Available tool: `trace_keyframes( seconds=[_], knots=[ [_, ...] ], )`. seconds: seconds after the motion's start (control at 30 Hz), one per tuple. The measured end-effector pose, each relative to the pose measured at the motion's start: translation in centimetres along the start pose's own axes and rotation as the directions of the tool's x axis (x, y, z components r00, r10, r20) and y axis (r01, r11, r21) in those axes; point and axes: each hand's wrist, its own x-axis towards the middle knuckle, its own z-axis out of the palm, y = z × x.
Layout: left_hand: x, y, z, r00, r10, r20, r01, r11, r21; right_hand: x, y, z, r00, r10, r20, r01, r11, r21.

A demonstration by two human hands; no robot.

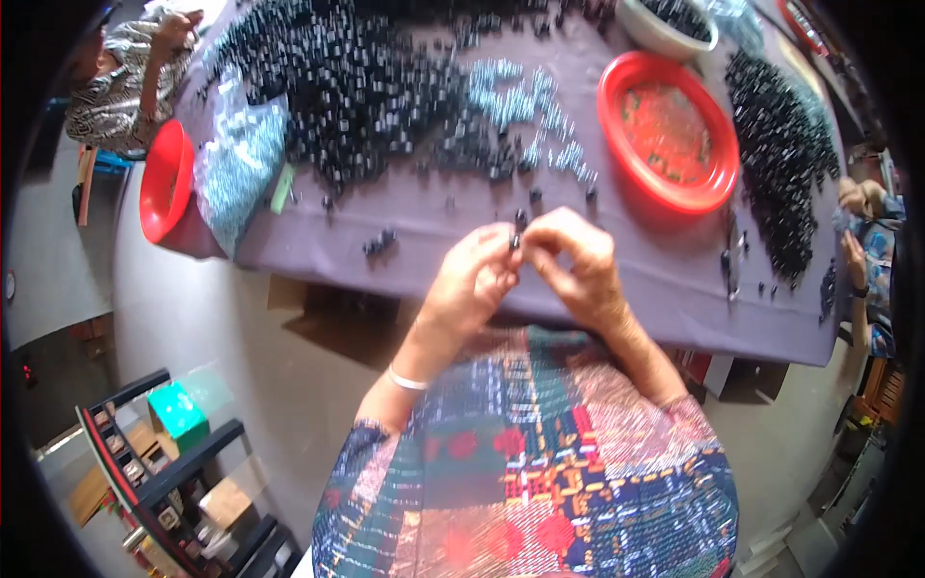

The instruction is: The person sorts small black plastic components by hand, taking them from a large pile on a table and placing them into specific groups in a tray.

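Just over the table's near edge, my left hand pinches a small black piece between thumb and fingertips. My right hand meets it from the other side, its thumb and forefinger closed together at the piece; whether they hold a separate part is too small to tell. Another black piece lies just beyond the fingertips. A few more black pieces sit in a short cluster left of my hands. Farther off, small silvery metal parts are scattered over the cloth.
A large heap of black pieces covers the far left. Nearby lie a clear bag of silvery parts and a red bowl. To the right are a red basin, a pale bowl and another black heap. People sit at both sides.
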Motion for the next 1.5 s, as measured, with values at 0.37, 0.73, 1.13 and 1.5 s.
trace_keyframes(
  seconds=[0.37, 0.73, 1.13, 1.5],
  knots=[
    [-0.5, -0.3, -1.4, 0.998, -0.034, 0.047, 0.03, 0.995, 0.092, -1.0, -1.1, 0.3, 0.995, 0.055, 0.086, -0.045, 0.992, -0.117],
    [-1.1, 0.7, -2.0, 0.957, -0.212, 0.198, 0.166, 0.96, 0.226, 0.3, -0.8, -1.2, 0.849, 0.293, 0.44, -0.409, 0.891, 0.197],
    [-1.6, 1.1, -2.5, 0.906, -0.39, 0.165, 0.307, 0.874, 0.377, 0.7, -2.3, -1.9, 0.87, -0.15, 0.47, 0.122, 0.988, 0.09],
    [-0.9, 1.5, -2.2, 0.933, -0.301, 0.199, 0.274, 0.95, 0.152, 3.8, 0.0, -1.4, 0.871, -0.208, 0.445, 0.172, 0.978, 0.121]
  ],
)
